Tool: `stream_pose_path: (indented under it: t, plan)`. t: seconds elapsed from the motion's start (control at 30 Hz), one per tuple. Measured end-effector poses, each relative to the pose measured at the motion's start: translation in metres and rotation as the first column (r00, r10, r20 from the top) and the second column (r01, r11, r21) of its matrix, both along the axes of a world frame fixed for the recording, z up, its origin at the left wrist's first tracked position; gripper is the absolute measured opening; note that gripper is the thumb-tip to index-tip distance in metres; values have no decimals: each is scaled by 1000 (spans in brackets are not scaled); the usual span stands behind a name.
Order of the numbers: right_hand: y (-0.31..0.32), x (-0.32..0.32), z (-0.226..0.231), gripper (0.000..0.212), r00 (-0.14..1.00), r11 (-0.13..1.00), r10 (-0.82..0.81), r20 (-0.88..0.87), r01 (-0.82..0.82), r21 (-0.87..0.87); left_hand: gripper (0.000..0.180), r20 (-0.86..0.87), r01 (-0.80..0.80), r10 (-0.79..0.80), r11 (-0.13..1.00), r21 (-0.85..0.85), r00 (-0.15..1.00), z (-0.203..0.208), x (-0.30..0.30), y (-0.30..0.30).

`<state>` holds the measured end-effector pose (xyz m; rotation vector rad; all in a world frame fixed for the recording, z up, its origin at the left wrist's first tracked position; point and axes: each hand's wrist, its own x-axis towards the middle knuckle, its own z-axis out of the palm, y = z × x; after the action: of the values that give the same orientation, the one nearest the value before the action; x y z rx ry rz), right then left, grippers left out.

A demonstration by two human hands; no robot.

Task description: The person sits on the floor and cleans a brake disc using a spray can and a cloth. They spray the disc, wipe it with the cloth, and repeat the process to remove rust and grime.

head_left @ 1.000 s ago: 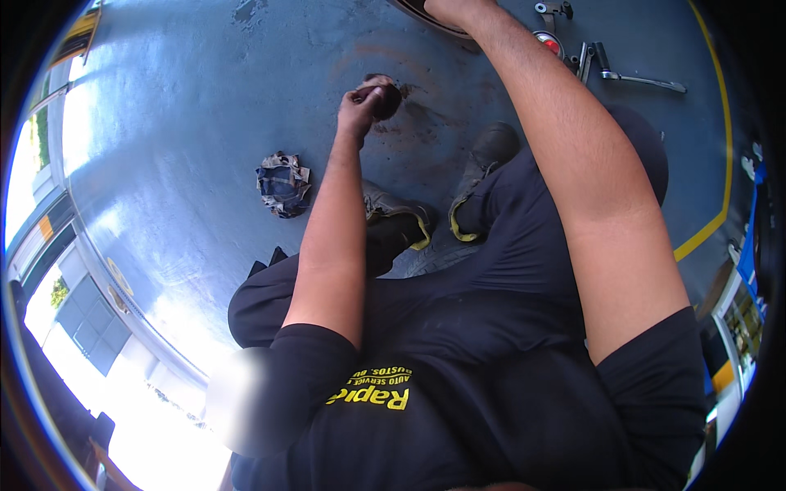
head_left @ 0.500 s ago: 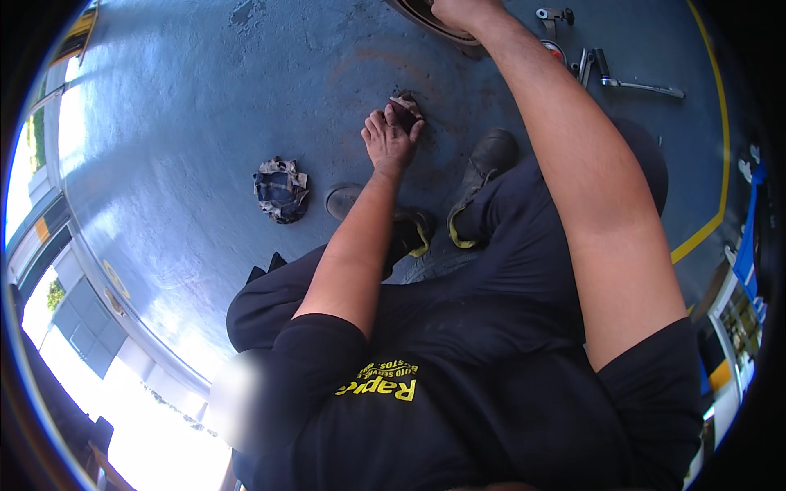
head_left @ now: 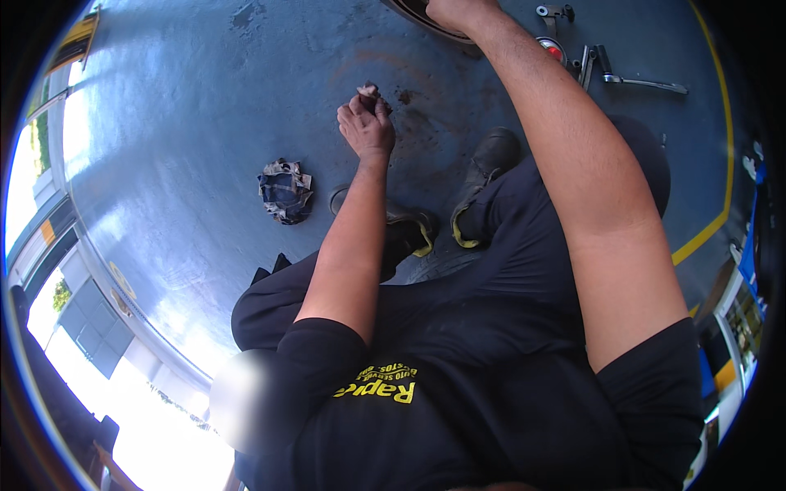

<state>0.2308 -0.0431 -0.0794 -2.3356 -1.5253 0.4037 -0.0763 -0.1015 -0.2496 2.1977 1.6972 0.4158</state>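
My left hand (head_left: 366, 131) is closed around a crumpled, dirty rag (head_left: 369, 91), held over the blue-grey floor. Beside it lies a small dark patch of grime (head_left: 404, 96). At the top edge, my right hand (head_left: 460, 11) grips the rim of a round metal drum (head_left: 426, 23) with a brownish inside; the view cuts off most of the drum and part of the fingers. A second rag (head_left: 285, 192), bunched and stained, rests on the floor left of my boots.
Right of my right forearm lie a ratchet wrench (head_left: 647, 84), some metal tools (head_left: 587, 65), a red-and-white round can (head_left: 553, 51) and a metal bracket (head_left: 554, 15). My boots (head_left: 497, 153) stand below the drum. A yellow floor line (head_left: 725, 147) curves along the right.
My left hand has shifted left and slightly away from me with the rag, uncovering the dark grime on the floor. The right hand stays at the drum's rim, nearly unmoved.
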Motion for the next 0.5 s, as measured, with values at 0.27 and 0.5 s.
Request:
stream_pose_path:
  t: [0.27, 0.5]
  plan:
    - [-5, -1, 0, 56, 1000, 1000, 27, 7, -27, 12, 70, -257, 438, -461, 887, -145, 849, -6, 27, -14]
    - [-13, 12, 1, 60, 1000, 998, 6, 28, -7, 59, 53, -399, 523, -531, 841, -140, 748, -24, 45, 5]
